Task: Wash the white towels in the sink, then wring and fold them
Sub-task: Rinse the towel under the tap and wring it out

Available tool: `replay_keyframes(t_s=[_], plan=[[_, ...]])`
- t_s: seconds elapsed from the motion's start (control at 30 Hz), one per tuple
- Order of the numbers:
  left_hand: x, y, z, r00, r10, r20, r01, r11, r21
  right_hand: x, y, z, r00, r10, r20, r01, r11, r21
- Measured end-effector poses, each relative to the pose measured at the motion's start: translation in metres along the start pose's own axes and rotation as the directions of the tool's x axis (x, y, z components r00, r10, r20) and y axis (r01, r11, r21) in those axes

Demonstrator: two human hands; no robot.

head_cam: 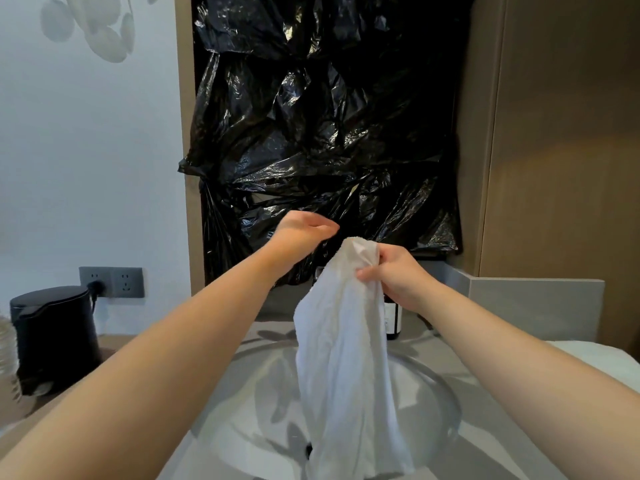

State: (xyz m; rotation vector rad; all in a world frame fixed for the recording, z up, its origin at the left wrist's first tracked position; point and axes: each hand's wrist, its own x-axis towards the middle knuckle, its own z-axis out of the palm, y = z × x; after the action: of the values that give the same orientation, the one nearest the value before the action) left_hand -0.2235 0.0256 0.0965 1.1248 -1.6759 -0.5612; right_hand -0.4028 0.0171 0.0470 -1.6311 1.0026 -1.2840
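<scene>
A white towel (346,358) hangs straight down over the round grey sink (436,393), its lower end reaching the basin. My right hand (394,275) grips the towel's top end, fingers curled round the bunched cloth. Up and to the left of the towel's top, my left hand (304,233) hovers with relaxed fingers, holding nothing and not touching the cloth. The drain (308,448) shows just left of the towel's lower part.
Black plastic sheeting (322,133) covers the wall behind the sink. A dark bottle (393,320) stands behind the towel. At the left a black lidded bin (52,337) stands by a wall socket (114,282). Another white towel (595,355) lies at the right.
</scene>
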Motion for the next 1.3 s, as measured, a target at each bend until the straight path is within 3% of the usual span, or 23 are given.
replay_keyframes(t_s=[0.07,0.13,0.2,0.3,0.37,0.43,0.53,0.67,0.73,0.8,0.83,0.93,1.0,1.13,1.3], plan=[[0.003,-0.020,-0.016,0.994,-0.003,0.111,0.011,0.997,-0.072,-0.001,0.000,-0.006,0.999,0.032,0.013,-0.033,0.996,0.086],[0.001,-0.040,-0.019,0.951,-0.126,0.281,0.133,0.991,-0.005,0.000,-0.002,-0.011,0.999,0.041,0.016,-0.043,0.983,0.178],[-0.001,-0.055,-0.010,0.880,-0.259,0.398,0.219,0.965,0.145,0.003,-0.005,-0.014,0.999,0.041,0.028,-0.047,0.969,0.243],[-0.008,-0.063,0.000,0.739,-0.407,0.537,0.353,0.913,0.206,0.009,-0.009,-0.013,0.998,0.060,0.031,-0.066,0.968,0.242],[-0.016,-0.065,0.003,0.625,-0.444,0.642,0.325,0.896,0.303,0.013,-0.010,-0.014,0.998,0.054,0.015,-0.056,0.974,0.221],[-0.024,-0.071,0.010,0.581,-0.443,0.683,0.268,0.896,0.353,0.016,-0.009,-0.016,0.999,0.044,0.005,-0.044,0.980,0.196],[-0.030,-0.079,0.023,0.629,-0.420,0.655,0.297,0.908,0.297,0.016,-0.008,-0.020,0.999,0.042,0.012,-0.043,0.986,0.162],[-0.008,-0.082,0.004,0.776,-0.435,0.456,0.352,0.900,0.259,0.015,-0.001,-0.038,0.997,0.077,-0.008,-0.076,0.991,0.113],[0.006,-0.084,-0.011,0.809,-0.432,0.400,0.332,0.896,0.296,0.013,0.002,-0.048,0.995,0.103,0.006,-0.103,0.992,0.079],[0.012,-0.084,-0.018,0.834,-0.377,0.402,0.203,0.889,0.411,0.012,0.005,-0.051,0.991,0.126,0.045,-0.128,0.991,0.043],[0.014,-0.082,-0.020,0.860,-0.301,0.413,0.073,0.872,0.484,0.013,0.006,-0.051,0.989,0.133,0.063,-0.136,0.990,0.037],[0.016,-0.075,-0.020,0.916,0.097,0.389,-0.321,0.759,0.567,0.015,0.011,-0.052,0.988,0.139,0.063,-0.143,0.987,0.072],[0.016,-0.069,-0.020,0.902,0.237,0.362,-0.404,0.759,0.510,0.016,0.012,-0.055,0.989,0.146,0.014,-0.147,0.983,0.108],[0.020,-0.065,-0.020,0.898,0.141,0.417,-0.338,0.828,0.448,0.020,0.015,-0.058,0.989,0.137,-0.063,-0.126,0.981,0.149],[0.020,-0.063,-0.026,0.939,0.103,0.329,-0.196,0.945,0.262,0.022,0.018,-0.056,0.977,0.150,-0.150,-0.118,0.973,0.198]])
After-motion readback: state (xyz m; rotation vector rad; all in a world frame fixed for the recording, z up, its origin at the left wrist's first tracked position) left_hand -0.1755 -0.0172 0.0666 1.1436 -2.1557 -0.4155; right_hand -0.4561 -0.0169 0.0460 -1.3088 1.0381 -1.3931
